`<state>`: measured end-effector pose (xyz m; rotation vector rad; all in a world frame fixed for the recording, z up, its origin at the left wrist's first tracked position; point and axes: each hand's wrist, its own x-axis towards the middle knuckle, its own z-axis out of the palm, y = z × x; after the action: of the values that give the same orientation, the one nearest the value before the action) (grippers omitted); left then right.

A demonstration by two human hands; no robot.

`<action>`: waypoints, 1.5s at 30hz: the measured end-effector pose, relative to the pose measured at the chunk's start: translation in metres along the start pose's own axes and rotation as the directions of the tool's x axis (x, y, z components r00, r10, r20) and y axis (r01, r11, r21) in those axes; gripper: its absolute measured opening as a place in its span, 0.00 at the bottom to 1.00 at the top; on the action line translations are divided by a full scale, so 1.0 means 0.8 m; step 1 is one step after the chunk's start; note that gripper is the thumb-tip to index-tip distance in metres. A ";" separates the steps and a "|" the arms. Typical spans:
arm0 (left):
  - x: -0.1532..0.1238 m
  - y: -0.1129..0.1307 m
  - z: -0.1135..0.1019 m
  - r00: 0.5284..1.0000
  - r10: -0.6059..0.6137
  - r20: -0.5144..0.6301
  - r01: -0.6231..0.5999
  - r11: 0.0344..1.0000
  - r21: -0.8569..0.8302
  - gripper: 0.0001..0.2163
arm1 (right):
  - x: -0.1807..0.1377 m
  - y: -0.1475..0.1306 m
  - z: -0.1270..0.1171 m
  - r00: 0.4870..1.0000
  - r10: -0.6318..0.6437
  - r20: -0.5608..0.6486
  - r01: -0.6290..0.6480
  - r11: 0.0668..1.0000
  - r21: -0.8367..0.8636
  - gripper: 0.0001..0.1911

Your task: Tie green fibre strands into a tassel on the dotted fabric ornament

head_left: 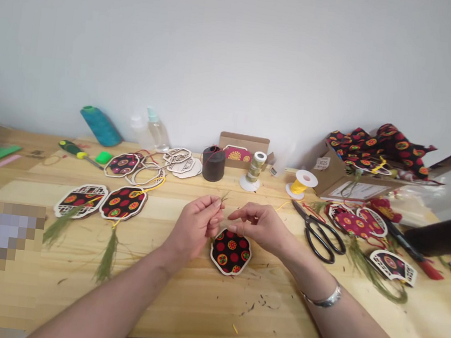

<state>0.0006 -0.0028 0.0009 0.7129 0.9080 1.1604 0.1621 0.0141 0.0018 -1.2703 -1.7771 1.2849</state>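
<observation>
- where the two hands meet over the tabletop (203, 296), left hand (197, 225): thumb and fingers pinched on a tuft of green strands (224, 197) that sticks up past the fingertips.
- right hand (260, 226): fingers curled, tips just beside the left fingertips; cannot tell whether it grips anything; silver bracelet (323, 298) at the wrist.
- fabric-covered ornament (230, 253): black with red and yellow discs, flat on the tabletop, just below and between both hands.
- black-handled scissors (321, 235): lying near the right hand, to its right.
- tasselled ornaments (123, 202): two, side by side, well apart to the left.
- yellow cord spool (301, 183), black spool (213, 163): upright toward the wall.
- cardboard box (330, 175): far right, patterned fabric heaped in it.
</observation>
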 end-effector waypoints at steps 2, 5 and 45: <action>0.001 -0.001 0.000 1.000 0.000 0.001 0.000 1.000 0.002 0.08 | 0.000 0.001 0.002 0.999 -0.043 -0.015 0.043 0.999 -0.001 0.07; 0.001 -0.003 -0.001 1.000 0.003 -0.010 -0.003 1.000 0.025 0.08 | 0.001 0.002 0.004 0.989 -0.135 -0.055 0.134 0.991 -0.017 0.05; -0.006 -0.009 0.005 1.000 -0.003 0.001 0.003 0.896 0.444 0.09 | -0.006 -0.007 -0.024 0.950 -0.312 -0.011 0.294 0.906 -0.303 0.04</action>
<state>0.0066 -0.0093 -0.0026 1.0809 1.1903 0.9535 0.1787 0.0163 0.0142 -1.1125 -2.0849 0.8188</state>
